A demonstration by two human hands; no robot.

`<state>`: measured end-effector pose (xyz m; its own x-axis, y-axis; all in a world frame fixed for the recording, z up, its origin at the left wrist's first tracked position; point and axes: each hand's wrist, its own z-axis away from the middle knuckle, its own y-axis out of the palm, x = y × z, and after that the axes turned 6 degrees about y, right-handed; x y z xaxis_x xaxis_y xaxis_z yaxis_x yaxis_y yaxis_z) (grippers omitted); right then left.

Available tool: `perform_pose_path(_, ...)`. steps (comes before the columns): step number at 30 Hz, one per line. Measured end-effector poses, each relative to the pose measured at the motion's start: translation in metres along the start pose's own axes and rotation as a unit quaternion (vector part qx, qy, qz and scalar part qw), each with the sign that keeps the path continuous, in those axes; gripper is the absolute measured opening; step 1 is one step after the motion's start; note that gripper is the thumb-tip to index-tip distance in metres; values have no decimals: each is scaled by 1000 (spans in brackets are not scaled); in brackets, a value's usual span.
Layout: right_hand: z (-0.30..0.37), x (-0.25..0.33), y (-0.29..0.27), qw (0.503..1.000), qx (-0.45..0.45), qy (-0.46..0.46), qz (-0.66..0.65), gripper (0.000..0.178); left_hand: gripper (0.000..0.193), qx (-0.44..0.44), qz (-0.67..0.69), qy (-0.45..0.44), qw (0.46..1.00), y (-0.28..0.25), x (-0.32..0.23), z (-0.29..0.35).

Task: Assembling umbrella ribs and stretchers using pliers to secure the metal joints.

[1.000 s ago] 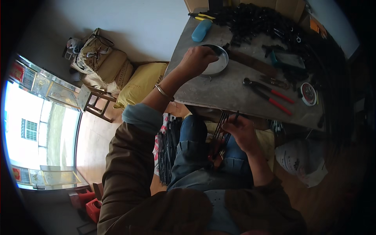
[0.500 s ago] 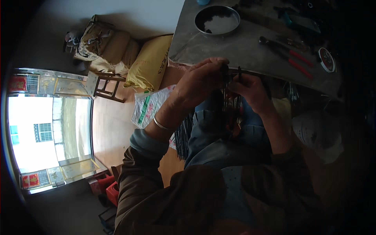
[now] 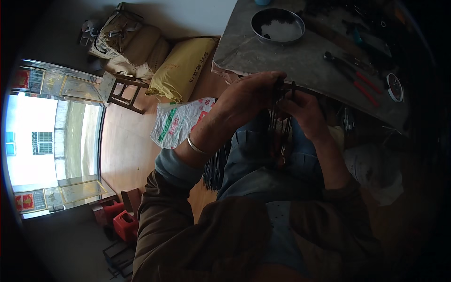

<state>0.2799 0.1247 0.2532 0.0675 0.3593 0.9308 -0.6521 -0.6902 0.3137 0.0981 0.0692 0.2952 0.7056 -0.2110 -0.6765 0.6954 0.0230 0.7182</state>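
Note:
My left hand [image 3: 249, 94] is raised at the table's near edge, its fingers closed round the top of some thin dark strands. These strands [image 3: 274, 120] look like wires and hang down between my hands in front of my lap. My right hand [image 3: 303, 110] is closed beside them, thumb and fingers pinched on the same strands. A dark piece sticks up above the right fingers; its kind is too dim to make out. Beside my left forearm, a bundle of thin dark wires [image 3: 215, 169] stands low next to my leg.
On the grey table [image 3: 244, 51] are a round metal bowl [image 3: 278, 26] with dark and white contents, a red-handled tool [image 3: 359, 82] and a round tin [image 3: 394, 88]. A yellow sack [image 3: 183, 70] and a white plastic bag [image 3: 176, 124] lie to the left. Red stools [image 3: 124, 223] stand lower left.
The view has shifted a little, so the table and bowl sit farther right. Both hands stay close together on the strands, with only slight movement.

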Motion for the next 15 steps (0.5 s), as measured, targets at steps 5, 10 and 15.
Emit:
perform_pose_path(5, -1, 1, 3, 1000, 2, 3, 8, 17, 35, 2, 1, -7, 1000, -2, -2, 2)
perform_pose_path(10, -2, -1, 4, 1000, 3, -2, 17, 18, 33, -18, -20, 3, 1000, -1, -1, 4)
perform_pose_path(15, -1, -1, 6, 1000, -8, 6, 16, 18, 33, -53, -96, 12, 994, 7, -5, 8)
